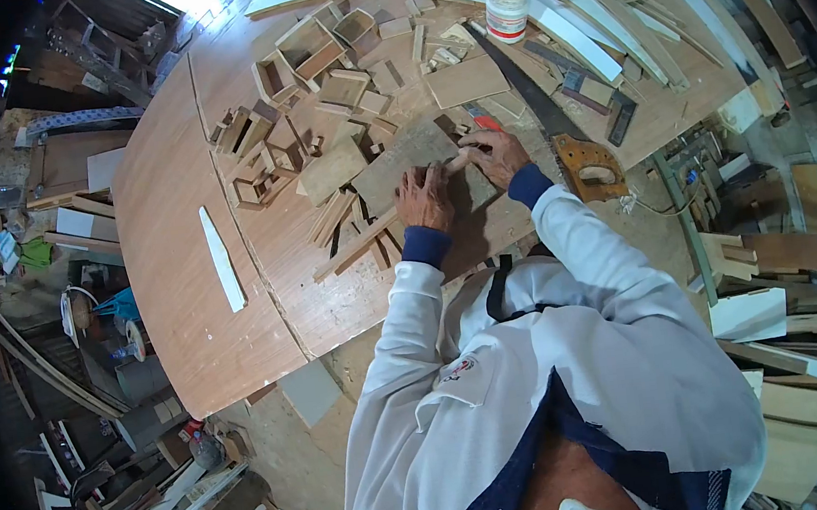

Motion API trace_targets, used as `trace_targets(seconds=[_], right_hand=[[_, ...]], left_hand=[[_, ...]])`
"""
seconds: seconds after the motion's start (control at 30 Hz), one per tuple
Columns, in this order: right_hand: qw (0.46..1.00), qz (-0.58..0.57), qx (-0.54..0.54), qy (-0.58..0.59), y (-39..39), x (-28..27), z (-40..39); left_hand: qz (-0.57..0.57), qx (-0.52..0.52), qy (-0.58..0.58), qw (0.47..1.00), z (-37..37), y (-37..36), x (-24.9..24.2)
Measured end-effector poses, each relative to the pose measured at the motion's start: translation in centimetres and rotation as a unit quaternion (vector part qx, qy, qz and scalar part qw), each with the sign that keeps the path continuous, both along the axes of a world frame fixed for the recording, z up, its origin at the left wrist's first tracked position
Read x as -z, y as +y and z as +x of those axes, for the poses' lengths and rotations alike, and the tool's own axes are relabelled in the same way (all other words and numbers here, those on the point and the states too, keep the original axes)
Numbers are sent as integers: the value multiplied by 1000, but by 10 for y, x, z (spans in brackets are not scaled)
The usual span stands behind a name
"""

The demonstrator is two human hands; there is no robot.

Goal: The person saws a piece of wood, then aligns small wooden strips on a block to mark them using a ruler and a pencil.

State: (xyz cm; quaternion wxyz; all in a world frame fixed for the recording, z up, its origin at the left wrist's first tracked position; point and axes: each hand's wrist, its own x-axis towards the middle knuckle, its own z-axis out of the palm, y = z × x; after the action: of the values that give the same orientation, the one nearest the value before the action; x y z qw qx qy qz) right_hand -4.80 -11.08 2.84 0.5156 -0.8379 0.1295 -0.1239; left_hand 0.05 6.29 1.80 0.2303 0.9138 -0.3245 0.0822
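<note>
Board [416, 159]: flat on my desk [175, 277], among small wood bits.
Left hand [425, 199]: my grip lies open, pressing the board.
Right hand [495, 153]: fingers curled, can't tell what they pinch.
Saw [553, 123]: just beside my right hand.

Surface [184, 277] is smooth brown wood veneer, slightly glossy; the board [409, 161] looks matt and rough, and the saw [553, 123] has dull metal with a wooden handle.
</note>
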Motion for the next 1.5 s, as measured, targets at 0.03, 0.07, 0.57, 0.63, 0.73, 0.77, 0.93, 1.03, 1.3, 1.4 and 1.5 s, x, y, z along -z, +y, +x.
trace_targets(seconds=[0.03,0.07,0.57,0.63,0.73,0.77,0.93,1.03,1.3,1.4,1.5], right_hand=[[1000,-14,9,-14,-1,4,3],[1000,-14,11,-15,-3,9,4],[922,-207,313,97,-105,-1,-50],[877,-289,366,114,-139,11,-73],[828,-289,414,243,-165,17,-95],[799,-293,434,295,-172,23,-98],[834,-251,429,238,-181,15,-98],[861,-328,353,165,-206,19,-95],[850,-274,317,319,-276,68,-93],[940,-127,257,186,-280,56,-103],[958,24,268,101,-306,82,-114]], left_hand=[[-13,15,20,1000,3,1,0],[-13,17,20,1000,4,1,0],[-39,-28,-34,998,-9,-18,10],[-54,-23,-32,998,-9,-18,8],[-70,-21,-24,997,-8,-16,10],[-72,-25,-18,997,-7,-16,12],[-83,-16,-13,996,-7,-17,8],[-89,-20,-19,996,-7,-18,9],[-94,-41,-25,994,-9,-19,5],[-86,-35,-5,996,-9,-19,4],[-94,-37,-9,995,-9,-19,4]])
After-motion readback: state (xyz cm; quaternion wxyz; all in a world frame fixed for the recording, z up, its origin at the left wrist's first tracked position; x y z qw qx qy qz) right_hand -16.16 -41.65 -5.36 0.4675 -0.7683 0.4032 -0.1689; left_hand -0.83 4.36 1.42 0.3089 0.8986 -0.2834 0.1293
